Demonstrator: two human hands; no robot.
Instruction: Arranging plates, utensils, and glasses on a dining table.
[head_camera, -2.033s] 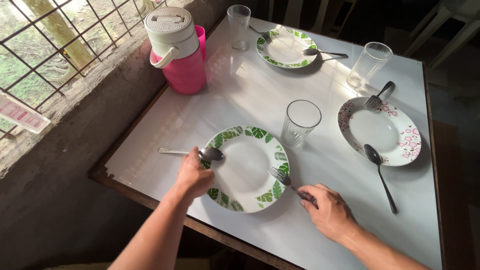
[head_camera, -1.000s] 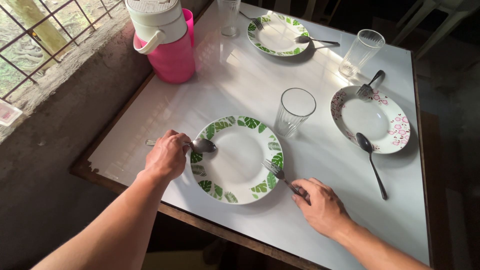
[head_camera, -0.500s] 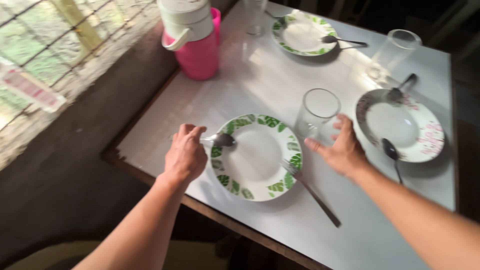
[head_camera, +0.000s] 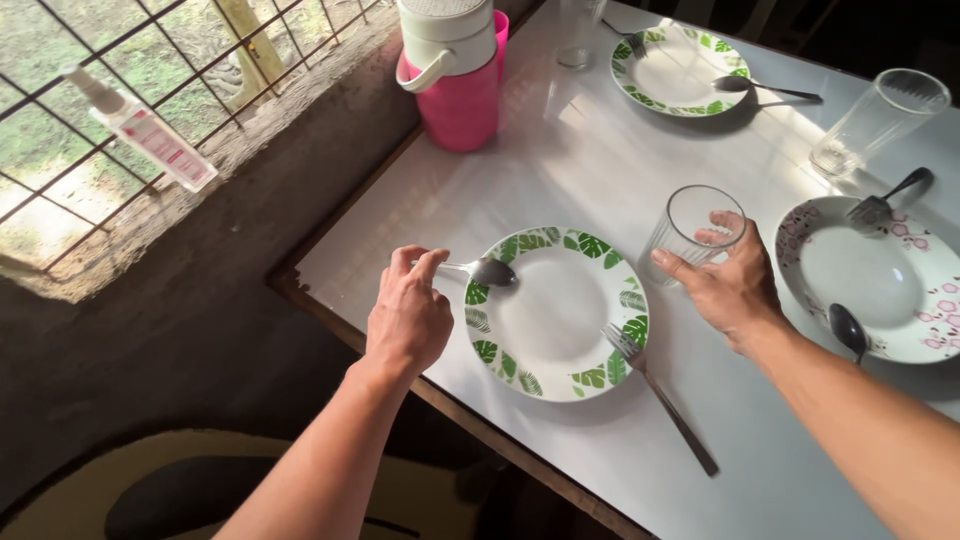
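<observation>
Fork has been let go by the right hand, which is now wrapped around the glass beside the leaf plate; attention has passed from cutlery to the glass. Fork is left with its tines on the plate's rim. Spoon is pinched by its handle in the left hand, bowl over the rim. White table stands against a barred window; a pink jug and more place settings are seen beyond.

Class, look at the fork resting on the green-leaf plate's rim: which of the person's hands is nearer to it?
Right. The right hand grips the clear glass just above the fork; the left hand holds a spoon across the green-leaf plate.
</observation>
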